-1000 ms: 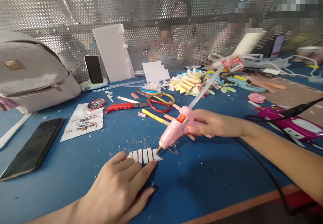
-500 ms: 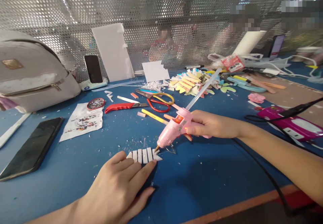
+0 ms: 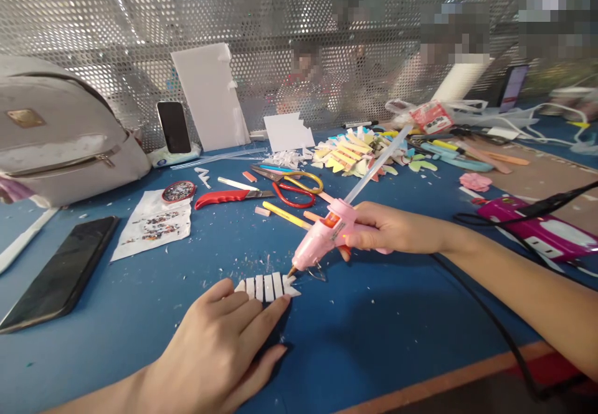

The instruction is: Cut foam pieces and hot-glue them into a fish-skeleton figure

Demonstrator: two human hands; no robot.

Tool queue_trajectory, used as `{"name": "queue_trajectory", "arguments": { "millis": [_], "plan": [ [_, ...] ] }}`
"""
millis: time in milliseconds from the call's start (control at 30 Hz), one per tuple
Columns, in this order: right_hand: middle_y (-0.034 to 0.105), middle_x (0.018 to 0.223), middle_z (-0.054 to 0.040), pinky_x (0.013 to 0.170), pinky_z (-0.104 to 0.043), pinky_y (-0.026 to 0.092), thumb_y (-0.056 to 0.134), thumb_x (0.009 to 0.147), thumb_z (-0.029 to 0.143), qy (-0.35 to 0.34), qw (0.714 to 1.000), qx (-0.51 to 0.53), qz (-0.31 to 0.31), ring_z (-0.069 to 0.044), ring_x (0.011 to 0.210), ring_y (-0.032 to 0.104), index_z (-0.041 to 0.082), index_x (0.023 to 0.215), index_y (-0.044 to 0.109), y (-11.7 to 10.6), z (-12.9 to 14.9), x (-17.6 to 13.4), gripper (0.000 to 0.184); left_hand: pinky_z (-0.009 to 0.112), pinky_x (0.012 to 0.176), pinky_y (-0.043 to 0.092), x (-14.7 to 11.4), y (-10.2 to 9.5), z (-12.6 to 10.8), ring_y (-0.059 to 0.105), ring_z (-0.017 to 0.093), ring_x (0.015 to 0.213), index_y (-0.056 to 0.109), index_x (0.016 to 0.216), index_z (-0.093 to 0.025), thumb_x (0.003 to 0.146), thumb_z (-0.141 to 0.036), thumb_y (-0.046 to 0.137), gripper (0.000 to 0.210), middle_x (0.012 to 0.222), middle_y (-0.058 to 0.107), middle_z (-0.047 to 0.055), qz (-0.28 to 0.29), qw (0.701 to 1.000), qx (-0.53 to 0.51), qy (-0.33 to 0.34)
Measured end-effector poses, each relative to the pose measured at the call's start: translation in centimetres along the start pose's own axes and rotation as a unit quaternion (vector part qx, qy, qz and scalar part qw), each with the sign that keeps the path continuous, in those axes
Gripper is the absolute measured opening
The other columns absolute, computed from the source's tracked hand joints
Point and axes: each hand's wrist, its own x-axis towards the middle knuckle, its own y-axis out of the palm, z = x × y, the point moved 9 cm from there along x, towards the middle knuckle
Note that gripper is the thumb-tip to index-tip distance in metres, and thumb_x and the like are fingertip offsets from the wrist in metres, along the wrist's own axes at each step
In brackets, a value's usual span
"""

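While the left hand (image 3: pixel 219 345) lies flat with fingers spread, pinning a row of white strips (image 3: pixel 267 287) to the blue tabletop (image 3: pixel 374 333), the right hand (image 3: pixel 387 230) is closed around a pink glue gun (image 3: pixel 324 235). Its nozzle hangs just above the right end of the row, a clear glue stick jutting from the back. Several strips already sit side by side, so I'd judge the joining partly done. More cut pieces (image 3: pixel 348 149) are heaped farther back, near the scissors (image 3: pixel 292 187) and a red-handled cutter (image 3: pixel 224 198).
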Motion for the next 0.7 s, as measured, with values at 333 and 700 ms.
{"name": "queue_trajectory", "arguments": {
  "millis": [333, 700],
  "plan": [
    [0.061, 0.07, -0.0009, 0.038, -0.016, 0.035, 0.057, 0.096, 0.055, -0.028, 1.0, -0.005, -0.007, -0.006, 0.047, 0.043, 0.014, 0.083, 0.072, -0.7, 0.6, -0.3, 0.045, 0.035, 0.055, 0.044, 0.0, -0.2, 0.1, 0.064, 0.019, 0.058, 0.059, 0.127, -0.007, 0.106, -0.026, 0.038, 0.035, 0.075, 0.069, 0.004, -0.003, 1.0, -0.001, 0.001],
    [0.067, 0.075, -0.0041, 0.039, -0.014, 0.037, 0.056, 0.098, 0.05, -0.052, 0.999, -0.014, -0.002, -0.007, 0.053, 0.047, 0.013, 0.086, 0.071, -0.3, 1.5, -0.4, 0.041, 0.035, 0.054, 0.044, -0.2, -0.3, 0.1, 0.064, 0.02, 0.057, 0.059, 0.127, -0.007, 0.106, -0.027, 0.038, 0.035, 0.076, 0.069, 0.004, -0.004, 1.0, 0.004, 0.0]
  ]
}}
